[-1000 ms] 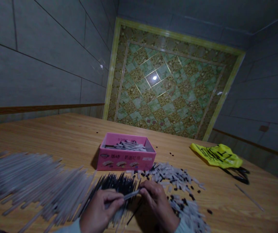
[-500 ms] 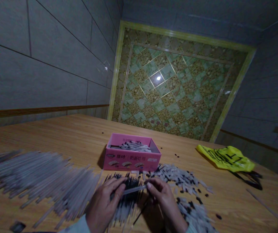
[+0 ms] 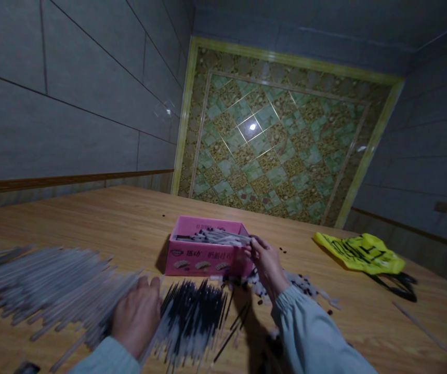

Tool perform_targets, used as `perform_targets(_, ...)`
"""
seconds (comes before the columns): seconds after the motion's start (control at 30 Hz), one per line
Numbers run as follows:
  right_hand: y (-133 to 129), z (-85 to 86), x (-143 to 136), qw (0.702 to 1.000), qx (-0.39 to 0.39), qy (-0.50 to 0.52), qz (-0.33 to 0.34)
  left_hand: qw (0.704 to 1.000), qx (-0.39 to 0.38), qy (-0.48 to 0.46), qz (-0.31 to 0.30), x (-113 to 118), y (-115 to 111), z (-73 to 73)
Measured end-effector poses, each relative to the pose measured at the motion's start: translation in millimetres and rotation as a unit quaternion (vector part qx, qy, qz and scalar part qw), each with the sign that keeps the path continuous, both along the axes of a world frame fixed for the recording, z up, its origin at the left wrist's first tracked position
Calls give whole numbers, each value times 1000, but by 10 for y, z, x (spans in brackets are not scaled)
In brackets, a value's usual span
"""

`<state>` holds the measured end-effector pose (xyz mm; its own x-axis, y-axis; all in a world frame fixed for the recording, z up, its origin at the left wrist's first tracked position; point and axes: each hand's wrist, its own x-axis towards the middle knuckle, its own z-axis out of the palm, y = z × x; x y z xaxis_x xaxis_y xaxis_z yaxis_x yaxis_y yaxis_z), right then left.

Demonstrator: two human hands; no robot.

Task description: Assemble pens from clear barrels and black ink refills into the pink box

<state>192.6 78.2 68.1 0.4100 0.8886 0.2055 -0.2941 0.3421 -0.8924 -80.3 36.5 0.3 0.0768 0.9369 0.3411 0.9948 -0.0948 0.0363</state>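
At the right end of the pink box (image 3: 208,262), my right hand (image 3: 264,262) pinches the end of a thin clear tube (image 3: 233,236) lying over the similar tubes inside. My left hand (image 3: 136,314) rests palm down on the right edge of a wide pile of clear tubes (image 3: 60,283); its fingertips are partly hidden, and whether they hold a tube cannot be seen. Between my hands lies a bundle of thin dark-tipped sticks (image 3: 194,311). Small white and black pieces (image 3: 305,285) are scattered behind my right forearm.
A yellow bag (image 3: 359,252) with dark lettering and black straps lies on the wooden table (image 3: 122,218) at the right. One thin tube (image 3: 418,324) is near it. Tiled walls stand left, right and beyond the table.
My right hand has moved up and forward to the box with the tube. My left hand has let go of the tube and moved left and down onto the clear tube pile.
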Motion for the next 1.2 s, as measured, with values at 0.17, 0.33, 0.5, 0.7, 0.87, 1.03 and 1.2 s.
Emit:
perform_targets(0.17,26,-36,71,997,-26,-70,3,999,-25,-23,-5,-2,-14,0)
perform_targets(0.33,-311,-312,48,975,-57,-209,43,999,-31,-17,-9,0,-34,-44)
perform_targets(0.5,-649,-575,-78,926,-74,-350,120,999,-28,-31,-25,38,-46,-11)
perform_targets(0.7,-920,-749,-249,740,-36,-637,212,994,20,-71,-84,99,-110,119)
perform_targets(0.87,-979,-708,-338,646,-3,-740,188,987,34,-105,-119,92,-110,102)
perform_targets(1.03,-1005,-683,-348,614,30,-769,176,985,47,-108,-129,88,-115,99)
perform_targets(1.2,-1003,-683,-364,750,52,-652,94,935,100,-276,-197,117,-144,191)
